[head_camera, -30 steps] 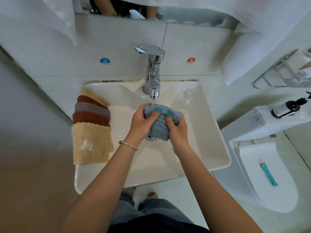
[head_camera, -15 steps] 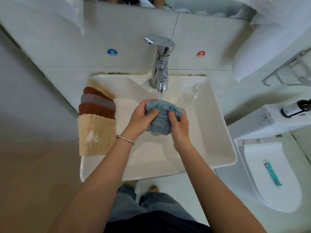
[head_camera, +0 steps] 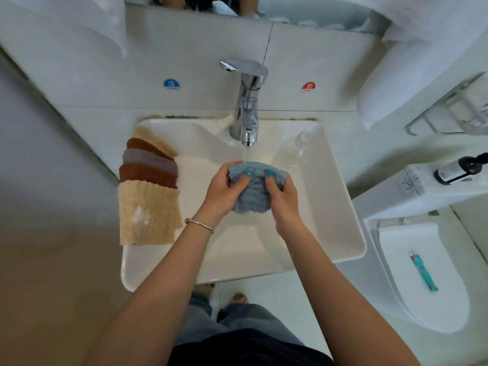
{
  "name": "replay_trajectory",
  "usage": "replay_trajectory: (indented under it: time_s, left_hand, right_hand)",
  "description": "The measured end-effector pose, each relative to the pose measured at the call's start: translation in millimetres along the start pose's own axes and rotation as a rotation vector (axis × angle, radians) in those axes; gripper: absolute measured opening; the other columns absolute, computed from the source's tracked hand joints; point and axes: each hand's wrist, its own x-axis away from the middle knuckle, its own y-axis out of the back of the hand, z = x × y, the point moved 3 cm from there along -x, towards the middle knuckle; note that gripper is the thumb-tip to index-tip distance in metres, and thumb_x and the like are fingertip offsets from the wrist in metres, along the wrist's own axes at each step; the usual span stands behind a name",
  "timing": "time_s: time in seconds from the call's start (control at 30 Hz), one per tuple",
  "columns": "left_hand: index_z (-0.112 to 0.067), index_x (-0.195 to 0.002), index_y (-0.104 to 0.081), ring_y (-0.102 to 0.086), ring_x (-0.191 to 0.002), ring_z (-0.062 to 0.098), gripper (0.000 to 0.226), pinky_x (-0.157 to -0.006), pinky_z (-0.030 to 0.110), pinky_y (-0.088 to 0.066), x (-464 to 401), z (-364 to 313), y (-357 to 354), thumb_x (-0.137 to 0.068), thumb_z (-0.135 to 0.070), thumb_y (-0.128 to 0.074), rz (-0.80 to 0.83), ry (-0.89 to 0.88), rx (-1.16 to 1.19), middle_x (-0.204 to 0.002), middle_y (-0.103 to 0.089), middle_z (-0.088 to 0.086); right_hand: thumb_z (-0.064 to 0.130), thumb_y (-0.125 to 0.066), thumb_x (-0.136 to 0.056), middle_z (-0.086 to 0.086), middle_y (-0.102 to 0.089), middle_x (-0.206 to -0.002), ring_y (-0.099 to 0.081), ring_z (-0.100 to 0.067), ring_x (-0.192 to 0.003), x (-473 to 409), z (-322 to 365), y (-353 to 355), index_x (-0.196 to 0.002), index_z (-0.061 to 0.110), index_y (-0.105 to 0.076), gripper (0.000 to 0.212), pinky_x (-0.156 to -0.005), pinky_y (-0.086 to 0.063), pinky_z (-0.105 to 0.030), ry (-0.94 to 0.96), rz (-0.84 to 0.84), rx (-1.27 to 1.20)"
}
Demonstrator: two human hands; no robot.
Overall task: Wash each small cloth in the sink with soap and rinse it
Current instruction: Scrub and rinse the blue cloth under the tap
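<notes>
A bunched blue-grey cloth [head_camera: 252, 198] hangs over the white sink [head_camera: 340, 207], right under the water running from the chrome faucet [head_camera: 248, 107]. My left hand [head_camera: 224, 191] grips the cloth's left side with the thumb on top. My right hand [head_camera: 284, 196] grips its right side the same way. On the sink's left rim lies a row of small cloths: a beige one [head_camera: 148, 212] in front, then a brown one [head_camera: 146, 175], a grey one [head_camera: 148, 159], another brown and another beige behind.
A clear plastic bottle [head_camera: 294, 151] lies at the sink's back right. To the right stands a toilet [head_camera: 422, 273] with a teal tube [head_camera: 423, 272] on its lid and a dark pump bottle [head_camera: 462, 169] on the tank. White towels hang above.
Both hands keep their grip on the blue-grey cloth under the stream and have shifted it slightly between the fingers. The camera has tilted a little.
</notes>
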Motion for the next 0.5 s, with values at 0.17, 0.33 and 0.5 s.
replay_trajectory:
  time_s: [0.17, 0.33, 0.5]
  left_hand:
    - [-0.014, -0.113, -0.056, -0.063, -0.091, 0.008, 0.023, -0.074, 0.017, -0.054, -0.8, -4.6, 40.4, -0.092, -0.011, -0.063, -0.108, -0.038, 0.001, -0.108, -0.064, 0.005]
    - [-0.017, -0.112, -0.054, -0.064, -0.100, 0.017, 0.021, -0.084, 0.030, -0.055, -7.6, -1.6, 34.6, -0.093, -0.018, -0.063, -0.158, -0.051, -0.026, -0.110, -0.065, 0.006]
    - [-0.018, -0.110, -0.046, -0.061, -0.089, 0.006, 0.022, -0.077, 0.016, -0.051, -8.9, -3.2, -2.1, -0.095, -0.022, -0.061, -0.271, -0.098, -0.038, -0.098, -0.060, -0.006]
  right_hand:
    - [0.015, -0.060, -0.096, -0.001, -0.068, -0.094, -0.067, -0.007, -0.081, 4.2, -1.5, -35.6, -0.106, 0.009, -0.059, 0.011, -0.075, -0.057, -0.024, 0.010, 0.101, 0.001]
    - [0.023, -0.059, -0.097, 0.002, -0.065, -0.102, -0.066, -0.011, -0.093, 4.4, 0.8, -44.3, -0.114, 0.013, -0.052, 0.021, -0.082, -0.058, -0.027, 0.000, 0.130, -0.016]
    - [0.030, -0.059, -0.097, -0.001, -0.064, -0.103, -0.065, -0.016, -0.099, -1.4, 0.6, -49.6, -0.115, 0.015, -0.050, 0.025, -0.093, -0.054, -0.037, 0.015, 0.079, -0.014]
